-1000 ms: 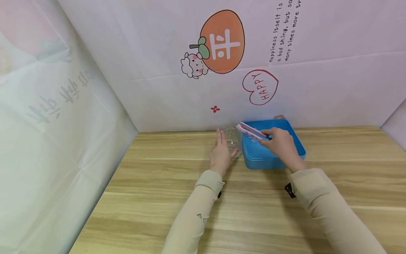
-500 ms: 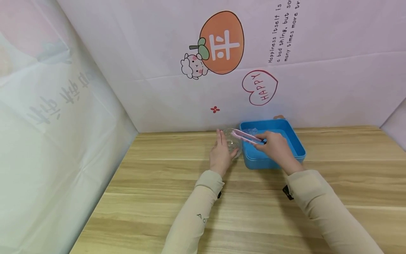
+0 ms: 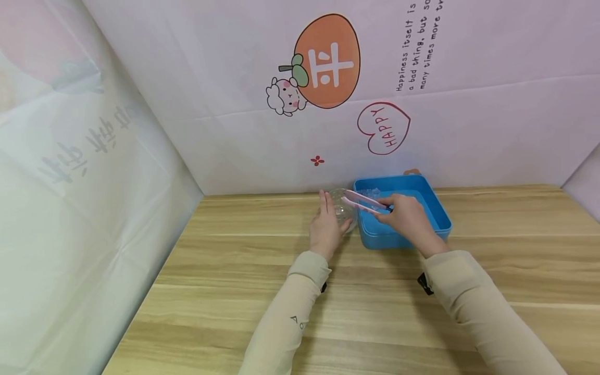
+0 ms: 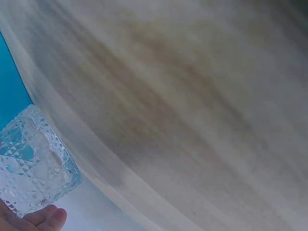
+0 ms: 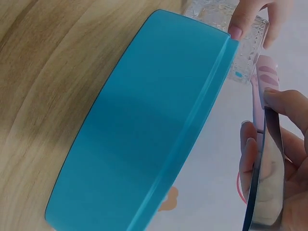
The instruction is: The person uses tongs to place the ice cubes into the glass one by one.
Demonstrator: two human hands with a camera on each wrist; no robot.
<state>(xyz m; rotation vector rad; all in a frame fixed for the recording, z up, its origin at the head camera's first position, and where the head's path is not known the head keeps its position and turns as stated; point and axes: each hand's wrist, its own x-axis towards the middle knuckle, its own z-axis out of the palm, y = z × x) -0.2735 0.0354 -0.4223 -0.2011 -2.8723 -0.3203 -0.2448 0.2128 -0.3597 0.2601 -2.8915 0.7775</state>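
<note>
My left hand [image 3: 324,229] holds a clear cut-glass cup [image 3: 344,212], fingers along its far left side and thumb at its front. The cup's diamond pattern shows in the left wrist view. My right hand [image 3: 410,219] grips a pair of tongs [image 5: 266,72] with pink ends and a dark metal handle. Over the cup's mouth the two pink tips stand apart, with nothing seen between them. Clear, ice-like pieces [image 3: 374,192] lie at the back left of a blue box [image 3: 389,240]. What is inside the cup is not distinct.
The blue box stands directly right of the cup, near the back wall [image 3: 262,151], which is covered by a printed cloth. Another pale cloth [image 3: 94,219] hangs along the left. Both forearms reach across the wooden table [image 3: 225,291].
The tongs have moved left from the box's edge to above the cup. Their tips, close together half a second ago, are now spread. The left hand has kept its place on the cup.
</note>
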